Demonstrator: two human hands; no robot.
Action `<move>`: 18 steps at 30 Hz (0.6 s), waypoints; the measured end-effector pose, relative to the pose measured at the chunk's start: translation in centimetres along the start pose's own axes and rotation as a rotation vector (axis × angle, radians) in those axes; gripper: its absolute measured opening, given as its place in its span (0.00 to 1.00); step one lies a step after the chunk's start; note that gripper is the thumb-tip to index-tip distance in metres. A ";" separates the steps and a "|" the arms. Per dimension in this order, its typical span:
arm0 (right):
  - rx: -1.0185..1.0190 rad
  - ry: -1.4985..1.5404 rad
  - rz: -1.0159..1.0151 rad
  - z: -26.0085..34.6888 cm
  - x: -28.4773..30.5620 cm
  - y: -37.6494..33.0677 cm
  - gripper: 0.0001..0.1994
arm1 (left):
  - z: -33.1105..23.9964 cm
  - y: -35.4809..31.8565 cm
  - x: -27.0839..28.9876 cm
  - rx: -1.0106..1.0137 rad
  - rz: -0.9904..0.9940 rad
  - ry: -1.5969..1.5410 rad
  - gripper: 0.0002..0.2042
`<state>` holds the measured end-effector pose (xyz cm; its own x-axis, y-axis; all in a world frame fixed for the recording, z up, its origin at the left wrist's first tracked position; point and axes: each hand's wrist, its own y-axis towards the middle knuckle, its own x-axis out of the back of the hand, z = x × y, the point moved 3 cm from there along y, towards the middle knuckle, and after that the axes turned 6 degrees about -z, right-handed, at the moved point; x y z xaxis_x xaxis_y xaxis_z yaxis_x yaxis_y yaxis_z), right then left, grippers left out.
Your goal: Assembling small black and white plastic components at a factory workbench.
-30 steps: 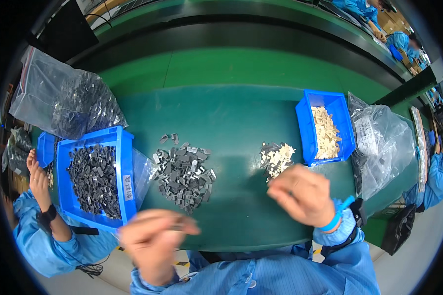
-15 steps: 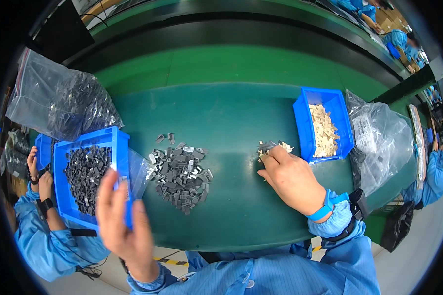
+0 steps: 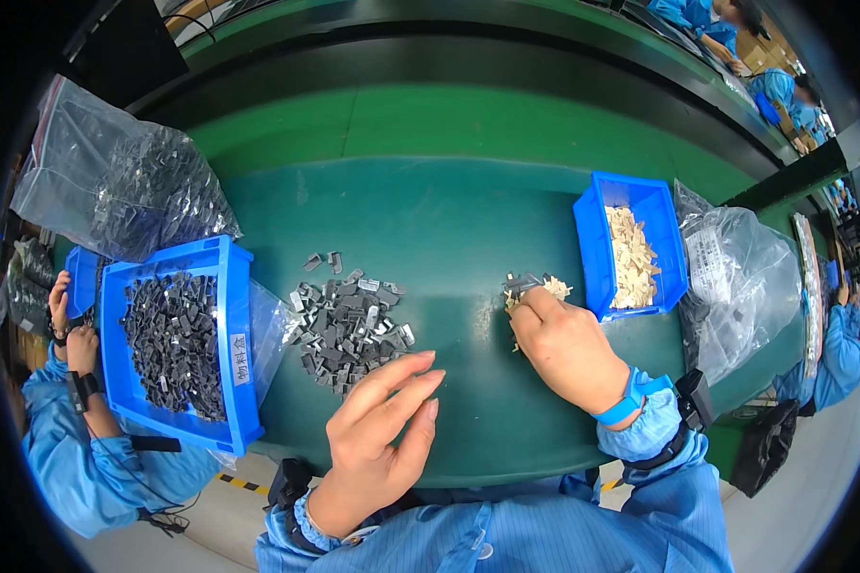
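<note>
My left hand (image 3: 380, 439) is held over the near edge of the table, just below a heap of small dark grey pieces (image 3: 349, 329). Its fingers are stretched out with the thumb apart, and nothing shows between them. My right hand (image 3: 569, 353) reaches down to a little mixed pile of beige and grey pieces (image 3: 556, 286). The fingers there are bent and pressed together at the pile's near side; whatever they pinch is hidden beneath them. Beside that hand stands a blue bin (image 3: 677, 277) of small beige pieces (image 3: 631, 258).
A larger blue bin (image 3: 242, 353) full of dark pieces stands at left, with a clear bag of dark pieces (image 3: 148, 191) behind it. Another clear plastic bag (image 3: 745, 286) lies right of the small bin. Co-workers in blue sit at the left and far right.
My left hand has moved right, from beside the large blue bin to in front of the grey heap. The right hand stays at the small pile, almost unmoved.
</note>
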<state>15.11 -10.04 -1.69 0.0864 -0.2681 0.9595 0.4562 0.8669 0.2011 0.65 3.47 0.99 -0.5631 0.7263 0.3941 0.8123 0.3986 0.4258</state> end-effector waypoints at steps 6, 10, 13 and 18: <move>-0.014 0.299 -0.052 -0.6 0.1 -0.5 0.09 | 0.7 -0.2 -0.3 0.056 -0.002 -0.056 0.12; -0.056 0.344 -0.067 -0.4 0.7 0.1 0.06 | 0.6 -0.3 -0.3 0.089 0.011 -0.086 0.12; -0.061 0.288 -0.023 -1.1 0.3 -0.1 0.06 | 0.9 0.0 -1.1 0.116 0.036 -0.135 0.12; -0.007 0.256 0.029 -0.7 -0.1 0.2 0.04 | 0.4 -0.2 -1.1 0.121 0.047 -0.132 0.12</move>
<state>15.84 -10.16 -1.86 0.3206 -0.3414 0.8836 0.4566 0.8730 0.1716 1.16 2.78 0.09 -0.5055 0.8100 0.2972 0.8542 0.4211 0.3050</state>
